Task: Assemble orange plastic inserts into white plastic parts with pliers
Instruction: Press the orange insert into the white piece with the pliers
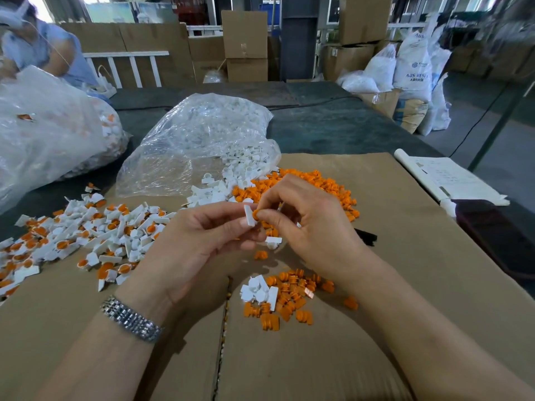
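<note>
My left hand [199,241] pinches a small white plastic part [249,215] between thumb and fingers above the cardboard. My right hand [307,224] pinches an orange insert [255,214] and holds it against that white part. A second white part [273,241] shows under my right palm. Below my hands lies a small heap of white parts [259,290] and orange inserts [292,299]. A bigger heap of orange inserts [318,183] lies behind my hands. Joined white-and-orange pieces [86,235] are spread out at the left. No pliers are clearly visible.
A clear bag of white parts [202,134] lies open behind the hands, and a larger bag [43,125] sits at far left, handled by another person [37,47]. Papers [445,178] lie at the right on the dark table. Flat cardboard [405,227] covers the work area.
</note>
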